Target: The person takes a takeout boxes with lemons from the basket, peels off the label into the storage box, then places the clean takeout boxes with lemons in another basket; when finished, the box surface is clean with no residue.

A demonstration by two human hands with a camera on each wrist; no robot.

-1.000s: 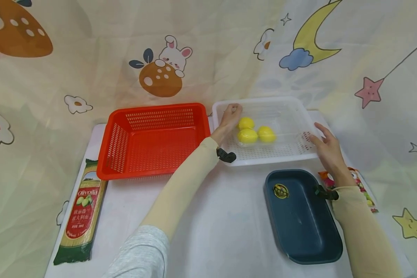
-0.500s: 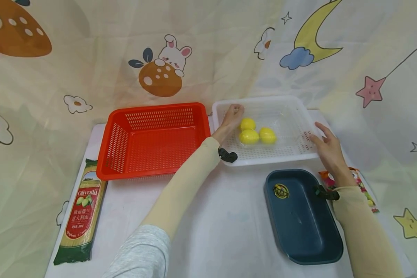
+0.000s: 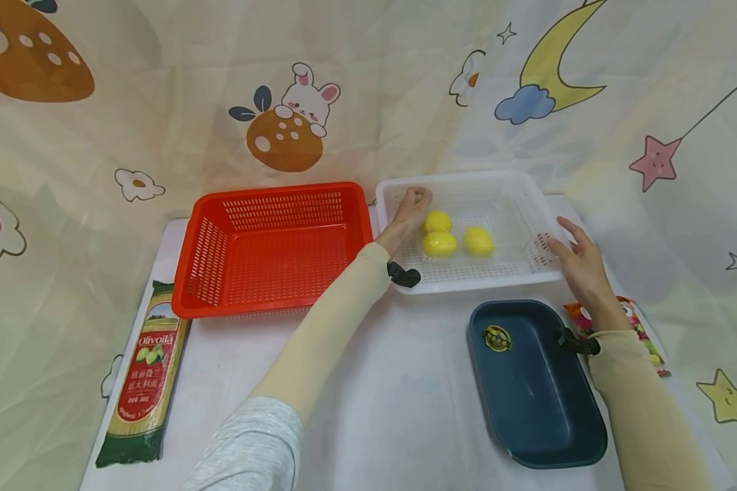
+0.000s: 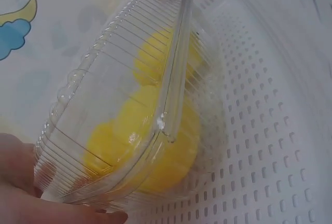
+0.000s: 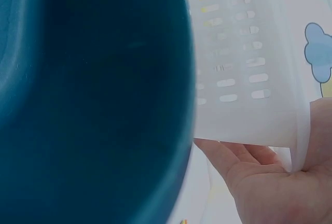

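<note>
Three yellow lemons (image 3: 439, 244) are inside a clear plastic clamshell box (image 4: 111, 81), which is tilted within the white perforated basket (image 3: 475, 282). My left hand (image 3: 410, 213) reaches over the basket's left side and pinches one end of the box, with thumb and fingers on its ribbed edge in the left wrist view. My right hand (image 3: 583, 266) holds the basket's right wall. Its thumb lies on the inner side and its fingers on the outer side. In the right wrist view, the wall (image 5: 244, 117) runs down between them.
A red perforated basket (image 3: 276, 262) stands left of the white one. In front of my right hand is a dark blue basin (image 3: 528, 389), beside a colourful packet (image 3: 645, 334) partly under my wrist. A spaghetti pack (image 3: 144, 375) lies at the table's left edge.
Inside the box, the right-hand lemon has shifted right, away from the other two. My left hand has moved slightly right and down; my right hand has kept its place on the basket.
</note>
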